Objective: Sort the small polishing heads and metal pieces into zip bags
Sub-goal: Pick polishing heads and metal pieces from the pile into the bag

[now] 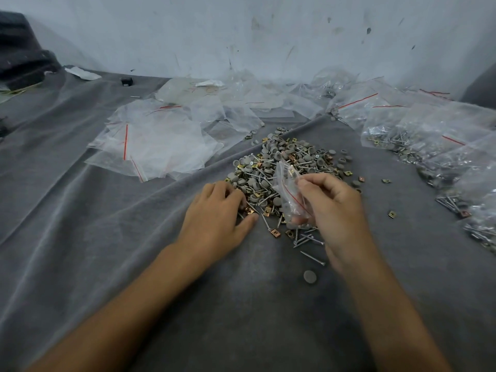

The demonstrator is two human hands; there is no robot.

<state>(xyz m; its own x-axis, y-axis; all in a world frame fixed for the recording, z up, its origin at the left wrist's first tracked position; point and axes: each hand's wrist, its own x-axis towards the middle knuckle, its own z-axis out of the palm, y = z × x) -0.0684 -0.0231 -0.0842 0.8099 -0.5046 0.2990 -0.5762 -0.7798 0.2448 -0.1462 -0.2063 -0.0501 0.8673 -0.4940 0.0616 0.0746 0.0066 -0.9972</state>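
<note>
A heap of grey round polishing heads, nails and brass square clips [284,162] lies on the grey cloth [107,237]. My left hand [217,218] rests at the heap's near left edge, its curled fingertips pinching small brass clips there. My right hand [332,208] holds a small clear zip bag [288,194] with a red seal line, raised over the heap's near side; a few pieces show inside it. Loose nails [308,237] and a single grey head [310,277] lie in front of my right hand.
Empty zip bags [153,146] lie spread at the left and back. Filled bags [434,146] with nails and heads are stacked along the right. A white scuffed wall [241,36] closes the back. A dark object [21,55] sits at the far left.
</note>
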